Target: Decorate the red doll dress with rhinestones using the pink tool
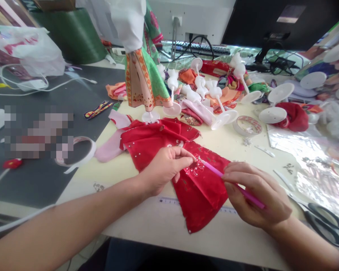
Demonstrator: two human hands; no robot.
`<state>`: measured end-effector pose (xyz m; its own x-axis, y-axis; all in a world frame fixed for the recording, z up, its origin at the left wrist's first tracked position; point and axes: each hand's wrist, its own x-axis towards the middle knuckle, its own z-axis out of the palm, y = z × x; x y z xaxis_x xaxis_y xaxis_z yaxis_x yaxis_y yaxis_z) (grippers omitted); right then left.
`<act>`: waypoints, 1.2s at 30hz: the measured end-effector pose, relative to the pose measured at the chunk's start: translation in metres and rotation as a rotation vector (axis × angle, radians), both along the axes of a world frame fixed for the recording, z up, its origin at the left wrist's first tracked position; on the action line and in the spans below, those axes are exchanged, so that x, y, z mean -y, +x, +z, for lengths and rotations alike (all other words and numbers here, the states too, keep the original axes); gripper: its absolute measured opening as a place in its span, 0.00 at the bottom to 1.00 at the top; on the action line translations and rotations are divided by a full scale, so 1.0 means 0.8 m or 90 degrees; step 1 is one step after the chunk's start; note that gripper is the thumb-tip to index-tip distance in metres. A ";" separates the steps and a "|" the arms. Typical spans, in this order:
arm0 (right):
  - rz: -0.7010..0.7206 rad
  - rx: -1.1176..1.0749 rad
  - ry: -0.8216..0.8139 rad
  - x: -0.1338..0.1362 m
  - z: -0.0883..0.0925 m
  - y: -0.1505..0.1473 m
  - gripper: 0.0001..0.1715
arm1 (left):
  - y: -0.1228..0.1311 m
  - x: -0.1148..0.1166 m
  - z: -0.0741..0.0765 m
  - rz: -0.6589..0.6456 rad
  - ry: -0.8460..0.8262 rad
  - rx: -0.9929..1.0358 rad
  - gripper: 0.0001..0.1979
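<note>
A small red garment (206, 192) with a white looping pattern and tiny pearl-like beads lies spread on the table in front of me. Thumb and fingertips of my left hand (164, 165) are pinched together above its patterned part; whatever sits between them is too small to make out. My right hand (255, 192) grips a slim pink pen-like tool (211, 167), whose pale tip points left and meets or nearly meets my left fingertips. Under the garment, partly covered, is a clear ruler (171, 200).
White doll stands (224, 118) and coloured cloth crowd the back, beside a dressed mannequin (138, 79). Tape rolls (248, 126) (79, 150) lie on both sides. Black-handled scissors (323, 222), small white tools (284, 180) and shiny plastic bags (322, 177) are at right.
</note>
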<state>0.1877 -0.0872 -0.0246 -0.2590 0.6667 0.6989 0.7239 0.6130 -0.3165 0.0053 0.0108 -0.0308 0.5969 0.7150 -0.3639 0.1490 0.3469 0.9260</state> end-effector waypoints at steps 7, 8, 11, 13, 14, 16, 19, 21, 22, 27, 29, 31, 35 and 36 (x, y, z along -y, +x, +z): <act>0.040 0.057 0.016 -0.004 0.003 0.000 0.15 | 0.000 0.000 0.000 0.005 0.002 -0.013 0.06; 0.040 0.065 0.018 -0.004 0.004 0.000 0.14 | 0.001 0.000 0.000 0.005 0.004 -0.013 0.06; 0.031 0.080 0.017 -0.003 0.005 0.000 0.14 | 0.001 0.000 0.000 0.004 0.012 -0.020 0.07; 0.028 0.083 0.015 -0.003 0.005 0.000 0.14 | 0.001 0.001 -0.001 0.003 0.019 -0.026 0.07; 0.029 0.084 0.014 -0.003 0.005 0.000 0.14 | 0.001 0.001 -0.001 0.003 0.022 -0.028 0.07; 0.031 0.084 0.010 -0.003 0.004 0.000 0.14 | 0.002 0.001 0.000 0.005 0.027 -0.033 0.07; 0.037 0.087 0.007 -0.003 0.004 0.000 0.13 | 0.002 0.002 0.001 0.008 0.030 -0.043 0.06; 0.037 0.088 0.007 -0.003 0.004 0.000 0.13 | 0.003 0.002 0.002 0.007 0.032 -0.045 0.06; 0.037 0.088 0.008 -0.003 0.004 0.000 0.13 | 0.003 0.002 0.002 0.006 0.032 -0.044 0.06; 0.034 0.084 0.011 -0.003 0.005 0.000 0.14 | 0.002 0.003 0.002 0.003 0.033 -0.041 0.06; 0.032 0.082 0.015 -0.003 0.005 0.000 0.14 | 0.001 0.003 0.002 -0.001 0.033 -0.042 0.07; 0.032 0.083 0.014 -0.003 0.005 0.000 0.14 | 0.001 0.002 0.001 -0.003 0.034 -0.042 0.07; 0.032 0.079 0.014 -0.003 0.005 0.000 0.15 | 0.002 0.002 0.001 0.000 0.035 -0.043 0.07; 0.032 0.078 0.016 -0.003 0.004 0.000 0.15 | 0.002 0.001 0.001 0.001 0.033 -0.044 0.07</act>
